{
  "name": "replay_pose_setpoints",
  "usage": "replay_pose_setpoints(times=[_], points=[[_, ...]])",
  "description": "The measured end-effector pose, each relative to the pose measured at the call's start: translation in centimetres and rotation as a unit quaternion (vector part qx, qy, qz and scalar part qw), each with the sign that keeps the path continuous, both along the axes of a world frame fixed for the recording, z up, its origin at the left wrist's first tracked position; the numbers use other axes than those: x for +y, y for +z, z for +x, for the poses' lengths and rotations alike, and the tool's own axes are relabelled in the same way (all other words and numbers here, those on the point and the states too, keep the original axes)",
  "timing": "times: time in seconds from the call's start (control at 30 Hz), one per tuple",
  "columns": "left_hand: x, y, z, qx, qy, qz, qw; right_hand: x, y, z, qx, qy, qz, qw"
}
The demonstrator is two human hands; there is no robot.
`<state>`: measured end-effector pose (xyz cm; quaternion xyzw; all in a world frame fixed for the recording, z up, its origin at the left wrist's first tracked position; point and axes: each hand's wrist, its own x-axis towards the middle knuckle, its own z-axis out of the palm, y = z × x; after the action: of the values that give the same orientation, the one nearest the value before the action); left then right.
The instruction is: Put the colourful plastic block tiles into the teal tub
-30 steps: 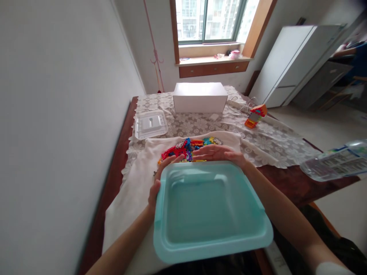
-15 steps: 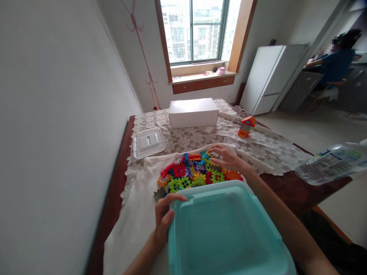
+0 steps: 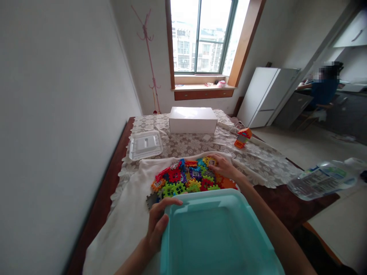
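Observation:
A teal plastic bin (image 3: 218, 236) fills the near middle of the head view, its inside visible and bare. My left hand (image 3: 157, 223) is closed round the bin's far left corner, fingers over the rim. Beyond the bin lies a heap of colourful interlocking plastic building blocks (image 3: 177, 175), several with window grids, on a white cloth (image 3: 129, 217). At the heap's far right edge, my right hand (image 3: 223, 167) has its fingers and thumb closed about a yellow window block (image 3: 212, 162). Its forearm passes along the right side of the bin.
A clear lid (image 3: 146, 145) lies at the left, and a white box (image 3: 193, 120) stands at the back of the table. An orange block house (image 3: 243, 138) is at the right. A large plastic bottle (image 3: 323, 179) stands near the right edge. One person (image 3: 323, 91) sits far right.
My right hand's fingers have drawn in from above the heap onto the yellow window block. My left hand keeps its hold on the bin. The view has shifted slightly.

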<state>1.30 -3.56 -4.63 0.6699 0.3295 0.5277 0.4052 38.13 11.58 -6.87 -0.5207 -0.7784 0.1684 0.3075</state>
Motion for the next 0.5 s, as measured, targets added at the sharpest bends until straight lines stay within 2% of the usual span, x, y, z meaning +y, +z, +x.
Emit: replay_pose_setpoints(times=[0.13,0.23,0.37,0.5], points=[[0.0,-0.6,-0.4,0.012,0.006,0.017,1.000,0.2,-1.1,0.0,0.006,-0.045,0.008,0.999],[0.0,-1.0,-0.3,-0.002,-0.009,-0.010,1.000,0.3,-1.4,0.0,-0.006,-0.066,-0.008,0.998],[-0.3,-1.1,0.0,-0.020,-0.019,-0.066,0.997,0.4,-1.0,0.0,-0.031,-0.046,-0.019,0.998],[-0.5,-0.5,0.3,-0.028,-0.008,-0.067,0.997,0.4,-0.7,-0.1,0.002,-0.042,-0.022,0.999]])
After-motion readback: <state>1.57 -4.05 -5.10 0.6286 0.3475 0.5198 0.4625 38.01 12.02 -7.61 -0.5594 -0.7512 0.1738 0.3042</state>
